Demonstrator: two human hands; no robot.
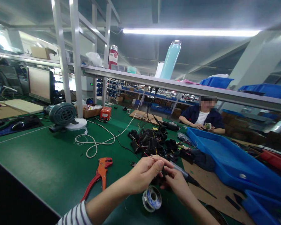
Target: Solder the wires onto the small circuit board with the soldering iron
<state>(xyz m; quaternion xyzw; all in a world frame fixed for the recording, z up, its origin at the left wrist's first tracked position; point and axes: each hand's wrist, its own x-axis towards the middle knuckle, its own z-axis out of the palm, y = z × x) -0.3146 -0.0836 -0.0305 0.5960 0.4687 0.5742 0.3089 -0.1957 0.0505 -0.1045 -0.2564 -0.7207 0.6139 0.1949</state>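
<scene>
The black parts look matt plastic, the blue tray smooth plastic — the shelf posts smooth, glossy metal.

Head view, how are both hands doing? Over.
Left hand, right hand: together, holding small dark part. Part mostly hidden. Wire spool just below in view; black parts piled beyond.

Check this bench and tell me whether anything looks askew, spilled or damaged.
Mostly clutter: black parts lie in a jumbled heap, and a white cord trails in loose loops across the green tabletop. The pale blue bottle on the shelf looks tilted, though lens distortion may explain that. No spill or clear damage shows.
</scene>
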